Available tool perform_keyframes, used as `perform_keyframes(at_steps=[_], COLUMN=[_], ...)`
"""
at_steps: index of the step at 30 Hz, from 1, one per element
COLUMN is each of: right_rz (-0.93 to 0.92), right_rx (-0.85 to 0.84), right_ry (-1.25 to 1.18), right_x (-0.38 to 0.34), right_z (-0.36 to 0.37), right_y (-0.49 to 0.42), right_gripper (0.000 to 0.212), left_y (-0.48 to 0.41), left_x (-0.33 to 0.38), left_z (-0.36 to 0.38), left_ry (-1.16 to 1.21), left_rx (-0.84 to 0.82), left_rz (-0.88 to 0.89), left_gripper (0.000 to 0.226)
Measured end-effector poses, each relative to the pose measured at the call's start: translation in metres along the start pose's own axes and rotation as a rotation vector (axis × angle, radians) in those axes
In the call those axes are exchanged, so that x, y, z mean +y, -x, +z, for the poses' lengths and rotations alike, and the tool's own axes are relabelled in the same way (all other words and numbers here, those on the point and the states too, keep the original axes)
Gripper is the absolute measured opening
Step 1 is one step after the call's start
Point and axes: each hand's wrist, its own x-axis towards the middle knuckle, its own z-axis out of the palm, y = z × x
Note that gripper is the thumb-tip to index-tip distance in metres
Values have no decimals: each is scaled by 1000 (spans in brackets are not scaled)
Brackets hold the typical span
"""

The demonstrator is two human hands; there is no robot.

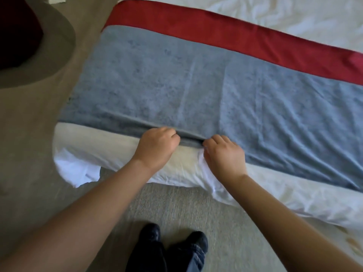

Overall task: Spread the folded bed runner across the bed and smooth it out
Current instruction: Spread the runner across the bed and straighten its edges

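The bed runner [196,79] lies spread across the foot of the bed [294,195], a wide grey-blue band with a red strip along its far side. Crease lines from folding and small wrinkles show in the grey part. Along its near edge a narrow fold is raised. My left hand [157,148] pinches that near edge with closed fingers. My right hand [224,154] grips the same edge a short way to the right, its fingers curled over the grey cloth and the white sheet under it.
White bedding [304,18] lies rumpled beyond the red strip. A loose white sheet corner [76,169] hangs off the bed's left end. A round brown seat with a dark red cushion [19,32] stands at the far left. My dark shoes [172,240] stand on beige carpet.
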Motion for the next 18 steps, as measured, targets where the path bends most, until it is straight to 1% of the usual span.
perform_keyframes(at_steps=[2,4,6,10,13,16,18], right_rz=[-55,-103,-98,-120,-91,-40,-51], right_rx=[9,-39,-59,-15,8,49,2], right_ry=[-15,4,14,-11,-42,-126,-142], right_x=[1,0,0,-7,-13,-13,-15], right_z=[-1,2,3,7,12,13,12], right_y=[7,13,11,4,5,9,11], right_gripper=[25,25,24,23,25,22,19], left_y=[7,12,13,19,35,45,45], left_x=[1,2,-1,-27,-56,-72,-76], left_z=[3,1,0,-2,0,3,3], left_ry=[44,21,-13,-37,-4,34,93], left_rx=[31,33,45,107,149,159,151], left_rz=[23,59,64,-71,-148,-72,-19], left_gripper=[22,25,26,24,25,28,28])
